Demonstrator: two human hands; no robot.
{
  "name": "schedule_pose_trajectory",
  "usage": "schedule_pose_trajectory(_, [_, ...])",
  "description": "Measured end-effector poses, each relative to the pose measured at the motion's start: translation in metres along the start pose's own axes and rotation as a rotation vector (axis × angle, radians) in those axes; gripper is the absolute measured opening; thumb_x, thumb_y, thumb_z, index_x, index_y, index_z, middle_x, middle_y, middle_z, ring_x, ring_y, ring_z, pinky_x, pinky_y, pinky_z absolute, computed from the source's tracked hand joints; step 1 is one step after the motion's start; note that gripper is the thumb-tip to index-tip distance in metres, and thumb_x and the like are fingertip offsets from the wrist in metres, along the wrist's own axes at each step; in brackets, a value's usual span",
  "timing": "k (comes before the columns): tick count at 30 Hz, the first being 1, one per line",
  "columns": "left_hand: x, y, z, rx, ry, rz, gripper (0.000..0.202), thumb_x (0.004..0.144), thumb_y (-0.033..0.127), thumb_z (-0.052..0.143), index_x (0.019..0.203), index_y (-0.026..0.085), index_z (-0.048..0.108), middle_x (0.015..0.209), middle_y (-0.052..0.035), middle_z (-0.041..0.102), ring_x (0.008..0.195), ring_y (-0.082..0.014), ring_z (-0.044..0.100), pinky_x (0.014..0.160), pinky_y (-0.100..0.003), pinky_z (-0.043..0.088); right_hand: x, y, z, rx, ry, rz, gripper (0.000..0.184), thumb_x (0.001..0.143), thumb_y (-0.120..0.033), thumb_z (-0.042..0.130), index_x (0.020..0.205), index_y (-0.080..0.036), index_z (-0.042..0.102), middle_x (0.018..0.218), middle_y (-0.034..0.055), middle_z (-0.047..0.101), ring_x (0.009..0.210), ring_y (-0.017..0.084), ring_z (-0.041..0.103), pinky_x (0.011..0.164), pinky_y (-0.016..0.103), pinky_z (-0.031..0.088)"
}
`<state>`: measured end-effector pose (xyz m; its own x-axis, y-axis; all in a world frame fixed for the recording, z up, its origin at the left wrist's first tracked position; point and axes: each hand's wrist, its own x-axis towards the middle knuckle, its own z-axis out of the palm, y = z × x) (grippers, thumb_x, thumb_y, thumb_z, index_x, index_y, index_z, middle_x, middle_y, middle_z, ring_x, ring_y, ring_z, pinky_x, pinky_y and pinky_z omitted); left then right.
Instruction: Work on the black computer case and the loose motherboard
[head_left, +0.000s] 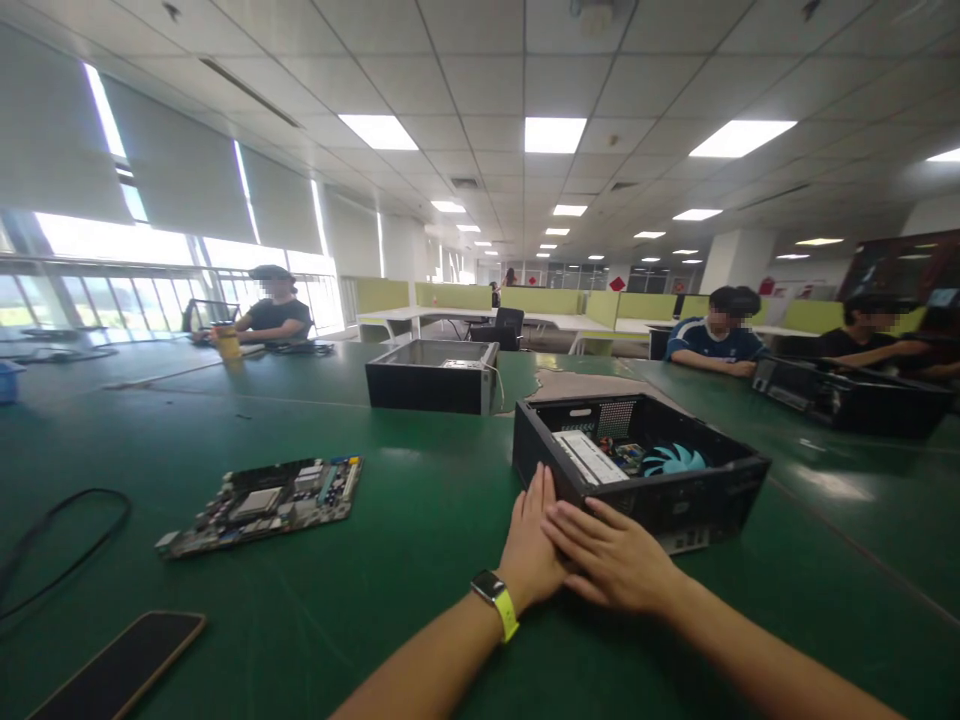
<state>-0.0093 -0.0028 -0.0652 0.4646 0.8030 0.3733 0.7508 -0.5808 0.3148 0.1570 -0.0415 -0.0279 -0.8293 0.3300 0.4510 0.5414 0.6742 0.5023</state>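
A black open-topped computer case (pixel 720 485) lies on the green tabletop in front of me. Inside it are a white-labelled metal box (pixel 589 458), a light-blue fan (pixel 675 460) and some circuitry. My left hand (pixel 532 545), with a smartwatch on a yellow-green strap at the wrist, reaches to the near left corner of the case, fingers stretched out. Partly across it lies my right hand (pixel 619 555), fingers also extended, close to the case's near wall. Neither hand grips anything. Whether the fingertips press on the case is hard to tell.
On the left lie a motherboard (pixel 262 505), a dark phone-like slab (pixel 112 665) and a black cable (pixel 71 495). A second case (pixel 431 385) stands farther back. Other people sit across the table, one at the right by another black case (pixel 862 395).
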Motion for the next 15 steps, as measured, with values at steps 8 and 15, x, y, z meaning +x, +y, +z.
schedule_pose_trajectory(8, [-0.053, -0.163, -0.101, 0.452, -0.002, -0.305, 0.075, 0.081, 0.061, 0.041, 0.144, 0.022, 0.03, 0.154, -0.0118, 0.019, 0.142, -0.0324, 0.01, 0.111, -0.055, 0.012, -0.051, 0.042, 0.033, -0.034, 0.078, -0.116, 0.044, 0.086, -0.024, 0.054, 0.131, -0.026, 0.051, 0.132, -0.0009, 0.055, 0.126, 0.012, 0.046, 0.116, 0.028, 0.004])
schedule_pose_trajectory(15, [-0.107, -0.288, -0.161, 0.502, -0.072, -0.921, 0.101, 0.06, 0.086, 0.037, 0.139, 0.024, 0.041, 0.15, -0.0204, 0.027, 0.134, -0.0508, 0.018, 0.097, -0.072, 0.016, -0.104, 0.095, 0.067, -0.124, 0.08, 0.045, 0.045, 0.084, -0.032, 0.057, 0.128, -0.034, 0.052, 0.129, -0.0034, 0.058, 0.122, 0.015, 0.049, 0.116, 0.036, 0.005])
